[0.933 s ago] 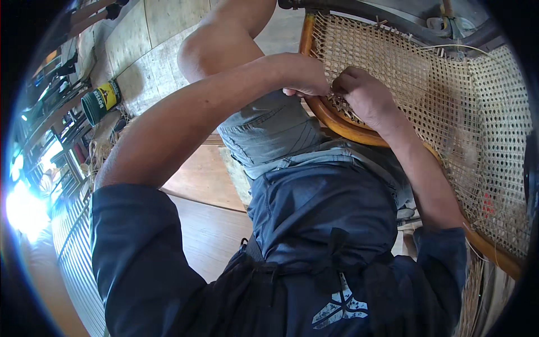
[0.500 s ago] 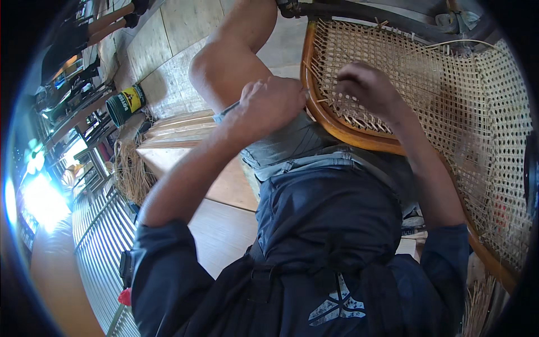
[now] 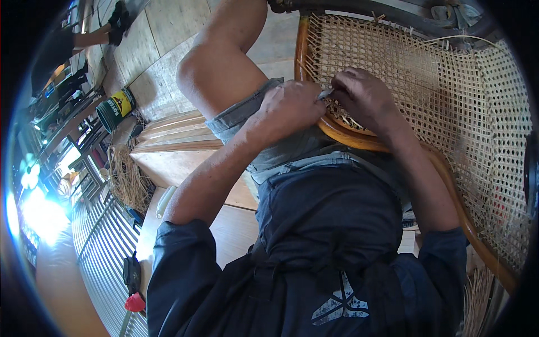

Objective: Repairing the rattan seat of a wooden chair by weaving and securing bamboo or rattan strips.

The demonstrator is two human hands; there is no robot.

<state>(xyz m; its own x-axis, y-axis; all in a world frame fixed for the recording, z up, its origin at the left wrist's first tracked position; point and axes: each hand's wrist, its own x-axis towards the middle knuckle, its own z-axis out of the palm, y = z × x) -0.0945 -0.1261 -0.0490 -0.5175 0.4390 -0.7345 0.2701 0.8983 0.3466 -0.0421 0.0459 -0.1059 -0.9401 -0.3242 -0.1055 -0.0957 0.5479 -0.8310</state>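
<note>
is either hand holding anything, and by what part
Left hand seems to grip a grey thing behind its visible end; right hand: cannot tell.

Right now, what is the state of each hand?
Left hand: closed, holding a small grey object.
Right hand: curled over cane webbing; hold cannot be told.

So the left-hand grip (image 3: 293, 105) is balled up with a small grey piece (image 3: 324, 94) poking out toward the right, too tiny to tell what it is. The right-hand grip (image 3: 366, 100) is just beside it, fingers bent over the corner of a woven cane panel (image 3: 415, 76). That panel's bordered by a curved, glossy orange-brown wooden rim (image 3: 351, 136), with short cane ends sticking out along the edge. Over on the left there's a green-and-yellow bucket (image 3: 117, 108) tipped on its side, near a messy bundle of strands (image 3: 128, 177).
</note>
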